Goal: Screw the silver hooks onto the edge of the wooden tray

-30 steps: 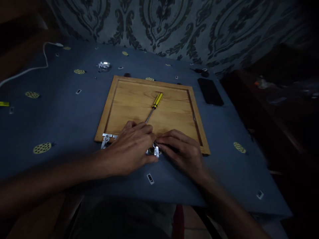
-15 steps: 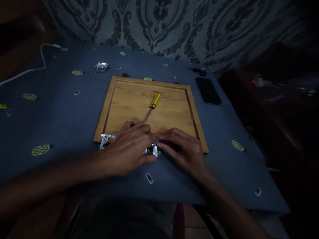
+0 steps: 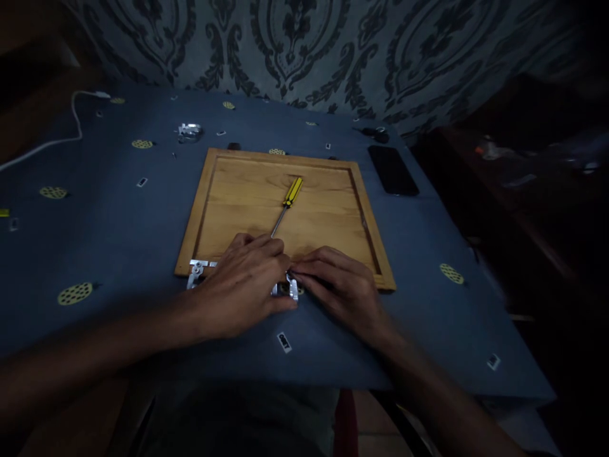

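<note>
Left hand (image 3: 247,282) laid palm-down over the near rim of the wooden board (image 3: 238,197), fingers half bent, thumb stretched out; no telling about anything gripped underneath. Right hand (image 3: 340,282) in a tight pinch at the same rim, thumb and fingertips against a shiny metal arm (image 3: 294,290) (any small part between them too hidden to make out). More metal, a hinge (image 3: 196,271), at the board's near left corner, partly covered by the left hand; one fitting or two, impossible to say. Board flat on the tabletop (image 3: 109,241), raised border upward, with a yellow-handled screwdriver (image 3: 291,195) lying slantwise on it, tip hidden by the left knuckles.

Could easily drop a tiny part from so fine a pinch, especially in such poor light, and lose it against the busy print. Could also skew the metal arm through a slack left hand or an uneven push from the right. Might jog the screwdriver with the knuckles and set it rolling.

All around, blue covering with spotted yellow fruit shapes and little labels. Beyond the board, a loose metal piece (image 3: 190,132); beside its far right corner, a black phone (image 3: 392,170). Behind, a grey wall (image 3: 323,57) with dark scrollwork; deep shadow on both sides.
</note>
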